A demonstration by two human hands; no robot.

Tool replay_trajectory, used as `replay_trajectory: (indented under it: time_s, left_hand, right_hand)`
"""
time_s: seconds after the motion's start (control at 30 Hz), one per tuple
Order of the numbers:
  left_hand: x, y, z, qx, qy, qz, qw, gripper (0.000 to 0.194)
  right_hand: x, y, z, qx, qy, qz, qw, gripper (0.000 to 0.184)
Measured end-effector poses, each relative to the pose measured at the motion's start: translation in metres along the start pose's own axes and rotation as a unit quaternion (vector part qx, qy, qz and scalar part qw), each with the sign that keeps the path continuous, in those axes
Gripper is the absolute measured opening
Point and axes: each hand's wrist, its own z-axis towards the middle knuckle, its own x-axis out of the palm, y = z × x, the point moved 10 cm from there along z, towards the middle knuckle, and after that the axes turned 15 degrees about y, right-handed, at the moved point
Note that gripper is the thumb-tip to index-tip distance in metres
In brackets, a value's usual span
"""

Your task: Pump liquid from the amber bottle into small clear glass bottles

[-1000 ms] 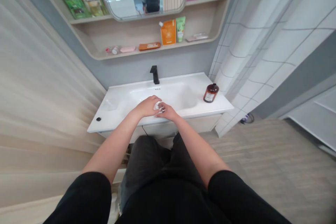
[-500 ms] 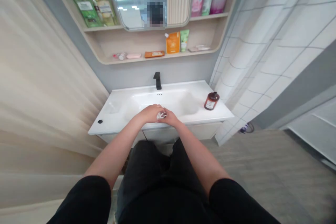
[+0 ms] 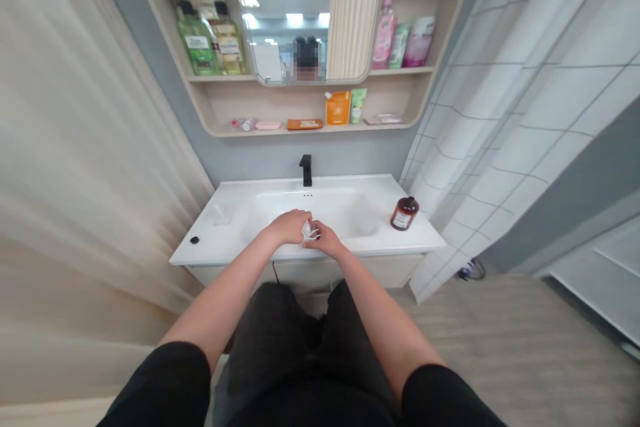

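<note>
My left hand (image 3: 291,227) and my right hand (image 3: 326,240) meet above the front rim of the white sink (image 3: 240,197). Between them is a small white item (image 3: 307,231) with a shiny, thin-edged part on its right side. Its kind is too small to make out. Both hands have their fingers curled round it, the left from one side and the right from the other. Part of it is hidden by the fingers. Behind the hands stands a black faucet (image 3: 307,171).
A brown bottle (image 3: 403,216) stands on the sink's right ledge. On the left ledge are a small black round piece (image 3: 195,240) and a clear box (image 3: 221,214). Above hangs a shelf (image 3: 275,134) bearing an orange pouch (image 3: 339,109), a green tube (image 3: 357,107) and several bottles.
The camera view has tilted up, so the sink and shelf appear lower. Both hands stay together at the white item; my right fingers have shifted slightly, showing more of it.
</note>
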Motion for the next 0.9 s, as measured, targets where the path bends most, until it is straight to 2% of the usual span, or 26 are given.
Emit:
replay_trajectory:
  time_s: [0.1, 0.17, 0.33, 0.43, 0.53, 0.63, 0.73, 0.8, 0.9]
  left_hand:
    - [0.003, 0.011, 0.000, -0.054, 0.002, -0.015, 0.998, 0.043]
    - [0.005, 0.010, 0.001, -0.062, 0.007, -0.001, 0.998, 0.043]
    - [0.007, -0.002, 0.007, 0.001, 0.017, 0.016, 1.000, 0.029]
    - [0.011, 0.002, 0.008, 0.027, 0.019, -0.001, 0.999, 0.026]
    - [0.014, 0.014, 0.002, 0.044, -0.046, -0.067, 0.996, 0.027]
    - [0.027, 0.037, -0.007, 0.067, -0.140, -0.233, 0.960, 0.052]
    - [0.062, 0.055, -0.005, 0.075, -0.147, -0.417, 0.894, 0.079]
    - [0.081, 0.058, -0.001, 0.060, -0.150, -0.478, 0.863, 0.077]
    - [0.095, 0.062, 0.003, -0.001, -0.180, -0.495, 0.850, 0.056]
  right_hand:
    - [0.001, 0.000, -0.001, 0.008, 0.005, 0.001, 1.000, 0.073]
    - [0.002, 0.001, -0.001, 0.007, 0.011, -0.002, 1.000, 0.075]
    - [0.005, -0.001, 0.001, 0.004, 0.021, -0.008, 1.000, 0.070]
    - [0.007, -0.005, 0.003, 0.009, 0.036, -0.005, 0.999, 0.068]
    - [0.007, -0.004, 0.003, 0.005, 0.043, 0.006, 0.999, 0.066]
    - [0.006, 0.000, 0.002, -0.003, 0.040, 0.014, 0.999, 0.066]
    - [0.006, 0.004, 0.001, -0.005, 0.031, 0.019, 0.999, 0.072]
    - [0.007, 0.005, 0.000, 0.001, 0.030, 0.017, 0.999, 0.072]
    - [0.009, 0.006, 0.000, 0.014, 0.032, 0.008, 0.999, 0.070]
